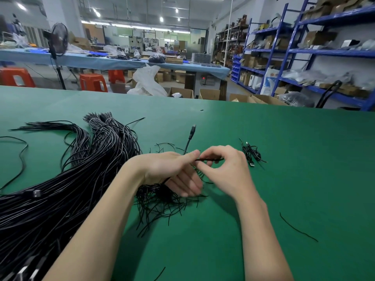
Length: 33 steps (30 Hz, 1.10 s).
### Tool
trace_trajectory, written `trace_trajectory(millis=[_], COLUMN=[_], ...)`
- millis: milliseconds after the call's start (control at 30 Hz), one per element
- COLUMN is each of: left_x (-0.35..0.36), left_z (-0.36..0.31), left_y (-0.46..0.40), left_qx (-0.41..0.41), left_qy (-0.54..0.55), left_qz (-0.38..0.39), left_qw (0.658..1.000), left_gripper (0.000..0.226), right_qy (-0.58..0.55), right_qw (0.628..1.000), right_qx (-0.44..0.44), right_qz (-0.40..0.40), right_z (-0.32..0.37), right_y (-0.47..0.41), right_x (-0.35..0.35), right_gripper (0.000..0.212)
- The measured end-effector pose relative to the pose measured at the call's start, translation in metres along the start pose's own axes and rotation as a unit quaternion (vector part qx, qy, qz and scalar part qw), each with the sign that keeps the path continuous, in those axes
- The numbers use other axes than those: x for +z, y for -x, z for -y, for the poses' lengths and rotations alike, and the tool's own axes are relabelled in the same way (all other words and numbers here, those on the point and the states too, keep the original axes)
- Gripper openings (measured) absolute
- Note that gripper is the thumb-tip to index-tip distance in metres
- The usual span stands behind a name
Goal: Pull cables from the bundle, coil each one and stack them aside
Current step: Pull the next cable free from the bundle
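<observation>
A large bundle of black cables (60, 189) lies across the left of the green table (284, 159), with loose thin ends fanned out under my hands. My left hand (172, 169) pinches one black cable (209, 159) between thumb and fingers. My right hand (225, 169) pinches the same cable just to the right. Its USB plug end (192, 131) sticks up and away behind my hands. One coiled cable (251, 154) lies to the right of my right hand.
A short cable scrap (297, 230) lies at the right, another (160, 273) near the front edge. A single loose cable (20, 157) curves at the far left. Beyond the table stand cardboard boxes (180, 92), orange stools and blue shelving (294, 57).
</observation>
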<state>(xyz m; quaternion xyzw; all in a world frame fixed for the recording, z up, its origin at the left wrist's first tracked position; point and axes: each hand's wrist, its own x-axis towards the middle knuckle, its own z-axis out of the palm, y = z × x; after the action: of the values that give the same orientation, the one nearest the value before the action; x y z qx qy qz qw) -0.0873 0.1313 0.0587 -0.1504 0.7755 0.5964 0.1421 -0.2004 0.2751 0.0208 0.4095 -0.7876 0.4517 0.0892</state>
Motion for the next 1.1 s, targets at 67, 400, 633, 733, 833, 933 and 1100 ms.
trace_trajectory(millis=[67, 400, 633, 733, 833, 933, 1100], left_x=[-0.001, 0.001, -0.003, -0.002, 0.002, 0.002, 0.007], left_z=[0.006, 0.019, 0.007, 0.004, 0.001, -0.002, -0.003], left_y=[-0.006, -0.047, -0.033, -0.02, -0.011, -0.003, -0.004], left_qx=[0.011, 0.198, 0.268, 0.231, 0.166, 0.11, 0.005], left_qy=[0.026, 0.276, 0.431, 0.334, 0.173, 0.053, -0.08], left_qz=[-0.046, -0.272, -0.132, -0.066, -0.021, 0.008, -0.02], left_qw=[0.999, 0.901, 0.852, 0.911, 0.971, 0.993, 0.997], left_gripper=[0.076, 0.063, 0.071, 0.076, 0.076, 0.078, 0.077], right_qy=[0.013, -0.282, -0.26, -0.278, -0.22, -0.159, -0.138], right_qw=[1.0, 0.939, 0.912, 0.898, 0.925, 0.949, 0.965], right_qx=[-0.009, 0.094, 0.202, 0.227, 0.228, 0.18, 0.139], right_qz=[0.002, 0.174, 0.245, 0.256, 0.211, 0.202, 0.175], right_z=[0.004, 0.024, -0.003, -0.009, -0.014, -0.016, -0.007], right_y=[-0.002, -0.001, 0.012, 0.017, 0.016, 0.015, 0.003], right_x=[0.002, 0.02, 0.026, 0.023, 0.02, 0.013, -0.003], right_gripper=[0.016, 0.023, 0.021, 0.019, 0.022, 0.034, 0.006])
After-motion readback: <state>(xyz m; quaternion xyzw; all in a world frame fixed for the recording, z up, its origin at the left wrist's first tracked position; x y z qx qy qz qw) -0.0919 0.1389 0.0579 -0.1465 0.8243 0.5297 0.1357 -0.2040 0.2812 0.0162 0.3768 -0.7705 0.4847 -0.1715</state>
